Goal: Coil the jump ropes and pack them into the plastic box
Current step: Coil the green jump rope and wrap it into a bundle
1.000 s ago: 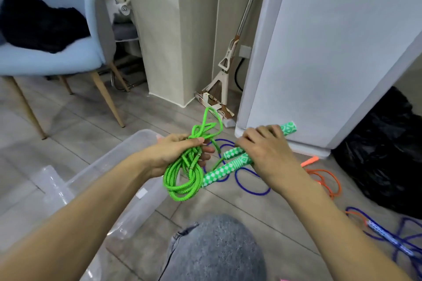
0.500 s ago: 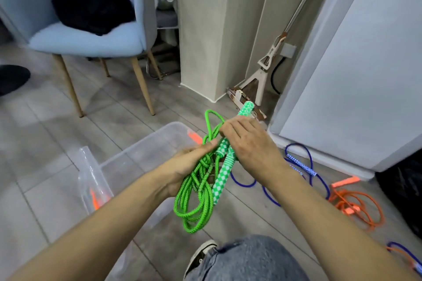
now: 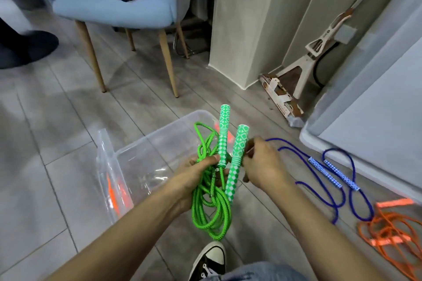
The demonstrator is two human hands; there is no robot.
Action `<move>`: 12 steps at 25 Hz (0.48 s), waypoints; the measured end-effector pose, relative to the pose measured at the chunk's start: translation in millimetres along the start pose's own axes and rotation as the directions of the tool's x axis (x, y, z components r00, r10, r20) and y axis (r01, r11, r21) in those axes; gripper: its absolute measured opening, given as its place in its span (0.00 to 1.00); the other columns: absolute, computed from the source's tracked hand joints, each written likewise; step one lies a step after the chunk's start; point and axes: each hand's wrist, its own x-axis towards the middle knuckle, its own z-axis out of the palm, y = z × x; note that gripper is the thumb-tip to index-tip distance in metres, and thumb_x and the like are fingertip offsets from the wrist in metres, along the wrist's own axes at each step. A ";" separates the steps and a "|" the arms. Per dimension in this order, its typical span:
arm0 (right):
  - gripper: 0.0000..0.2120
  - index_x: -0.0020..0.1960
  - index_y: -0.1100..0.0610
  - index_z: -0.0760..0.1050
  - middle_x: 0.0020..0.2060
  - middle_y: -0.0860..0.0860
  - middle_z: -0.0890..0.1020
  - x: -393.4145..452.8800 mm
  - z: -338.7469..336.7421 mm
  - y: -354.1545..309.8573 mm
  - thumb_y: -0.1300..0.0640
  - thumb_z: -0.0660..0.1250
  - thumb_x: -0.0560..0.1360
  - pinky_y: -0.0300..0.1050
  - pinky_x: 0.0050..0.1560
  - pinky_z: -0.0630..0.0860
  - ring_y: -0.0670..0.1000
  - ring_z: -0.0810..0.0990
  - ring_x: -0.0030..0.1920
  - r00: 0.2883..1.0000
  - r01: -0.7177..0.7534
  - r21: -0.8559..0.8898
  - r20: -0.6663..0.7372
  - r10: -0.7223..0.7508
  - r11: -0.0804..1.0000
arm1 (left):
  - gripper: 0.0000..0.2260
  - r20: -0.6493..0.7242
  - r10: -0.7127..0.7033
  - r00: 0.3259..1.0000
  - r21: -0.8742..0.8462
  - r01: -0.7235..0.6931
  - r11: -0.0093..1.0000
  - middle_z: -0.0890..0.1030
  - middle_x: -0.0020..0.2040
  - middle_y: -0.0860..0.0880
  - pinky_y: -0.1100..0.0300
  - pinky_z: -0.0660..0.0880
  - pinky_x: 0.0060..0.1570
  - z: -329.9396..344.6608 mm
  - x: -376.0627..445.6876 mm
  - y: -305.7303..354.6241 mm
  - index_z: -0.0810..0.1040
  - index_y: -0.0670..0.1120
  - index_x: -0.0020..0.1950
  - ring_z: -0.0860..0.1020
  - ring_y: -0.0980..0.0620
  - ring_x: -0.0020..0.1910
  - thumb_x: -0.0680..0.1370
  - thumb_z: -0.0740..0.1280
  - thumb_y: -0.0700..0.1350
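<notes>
Head view: L hand (image 3: pixel 194 172) grips the coiled green jump rope (image 3: pixel 212 203) w/ thumb over the top, loops hanging below the fist, prob. so the coil can't spring open. Two green handles (image 3: pixel 230 155) stick up beside each other between both hands, kept parallel, I'd guess to go in as one bundle. R hand (image 3: pixel 262 164), just right of the handles, has fingers curled against the nearer handle; looks like a pinch on it, though fingertips are hidden behind the hand. Plastic box (image 3: pixel 146 143) sits on the floor just beyond and left of L hand, open, so the bundle is right above its near edge, not in yet. Blue jump rope (image 3: pixel 333 173) lies loose, uncoiled, right of R hand; orange jump rope (image 3: pixel 388 228) further right, partly cut off by frame edge. Something orange shows thru the box wall, too blurred to tell. Sneaker (image 3: pixel 211 258) below the hands.
</notes>
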 end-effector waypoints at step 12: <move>0.11 0.49 0.40 0.79 0.42 0.49 0.87 60.6 107.8 11.0 0.58 0.69 0.78 0.55 0.50 0.82 0.51 0.86 0.44 0.978 -0.027 0.385 0.201 -0.055 0.923 | 0.05 -0.428 0.254 0.867 0.166 -0.201 0.966 0.84 0.34 0.46 0.55 0.79 0.31 -50.4 67.1 -13.4 0.83 0.41 0.49 0.81 0.48 0.31 0.74 0.73 0.36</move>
